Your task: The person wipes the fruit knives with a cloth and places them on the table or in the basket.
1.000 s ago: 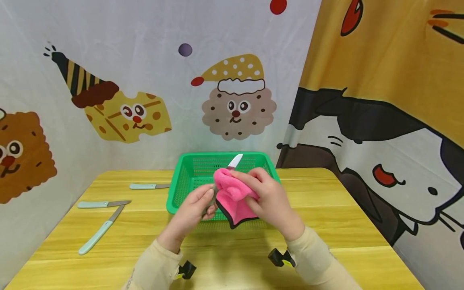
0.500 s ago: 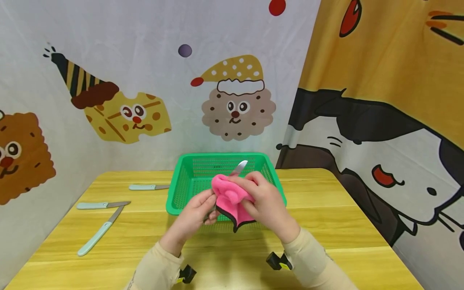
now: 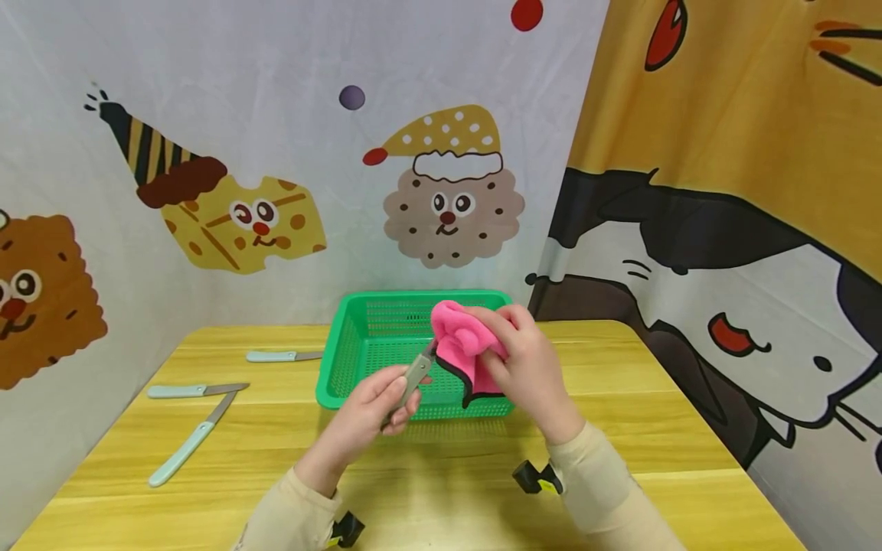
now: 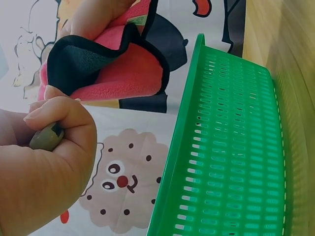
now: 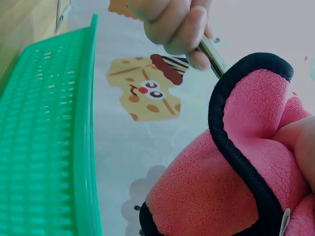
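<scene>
My left hand [image 3: 381, 399] grips the grey-green handle of a knife [image 3: 416, 373], pointing up and away above the front of the green basket. The cloth hides nearly all of its blade. In my right hand [image 3: 527, 360] is a pink cloth [image 3: 460, 337] with black edging, pinched around the blade just past the handle. From the left wrist view, the handle's butt end [image 4: 47, 137] pokes out of my curled left fingers, and the cloth [image 4: 130, 69] hangs beyond. The right wrist view has the cloth [image 5: 211, 182] large in front, with the handle [image 5: 212, 56] running into its fold.
A green perforated basket [image 3: 331, 375] stands at the table's back, under both hands. Left of it on the wooden table [image 3: 276, 474] lie three knives with pale mint handles: one by the basket [image 3: 272, 357], two with tips meeting, the upper [image 3: 177, 391] and the lower [image 3: 182, 453].
The cloth and right hand have moved up and right along the knife. The blade tip, bare before, is now covered, and more handle shows. The loose knives and basket have stayed put.
</scene>
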